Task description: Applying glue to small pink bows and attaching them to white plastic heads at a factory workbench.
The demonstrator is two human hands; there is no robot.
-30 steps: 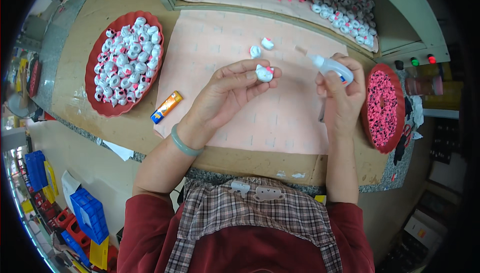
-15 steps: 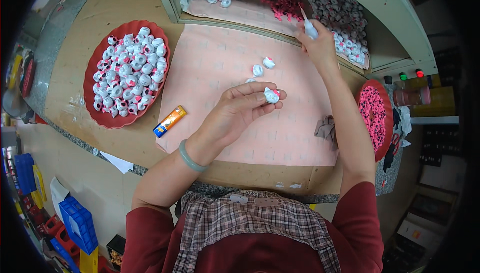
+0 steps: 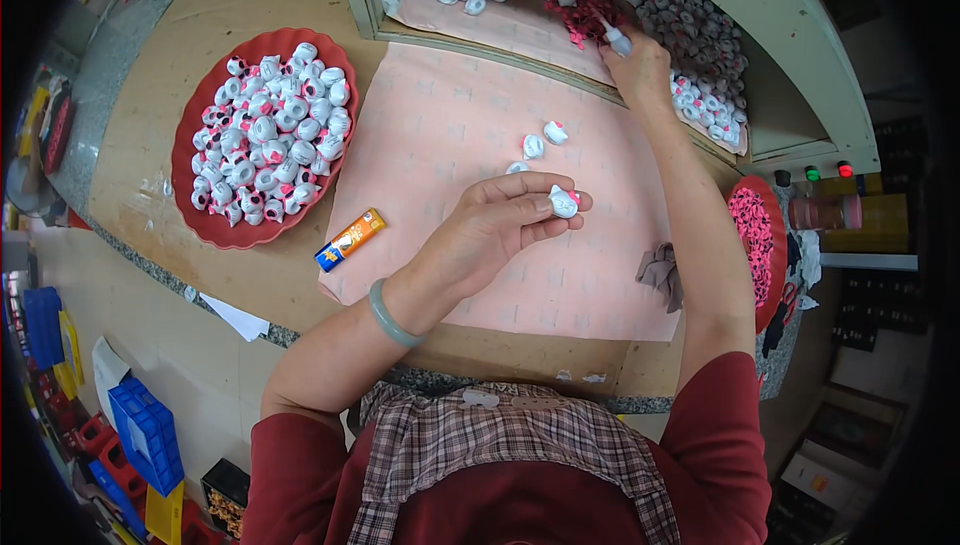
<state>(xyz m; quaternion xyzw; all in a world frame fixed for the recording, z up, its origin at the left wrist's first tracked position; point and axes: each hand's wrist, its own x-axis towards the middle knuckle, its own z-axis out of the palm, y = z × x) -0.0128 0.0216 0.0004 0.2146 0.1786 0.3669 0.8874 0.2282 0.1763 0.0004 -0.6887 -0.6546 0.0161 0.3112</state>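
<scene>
Left hand (image 3: 500, 220): grip pinched together, thumb against fingers, on one small white figure (image 3: 564, 203) with pink trim, held above the pale pink cloth (image 3: 600, 270) on the table (image 3: 150, 115). Loose white pieces (image 3: 533, 147), three: just beyond that hand. Right hand (image 3: 642, 70): grip wrapped round one white squeeze bottle (image 3: 618, 42), at the cabinet (image 3: 815, 75); nozzle at the heap of pink pieces (image 3: 580, 23), contact cannot be told.
</scene>
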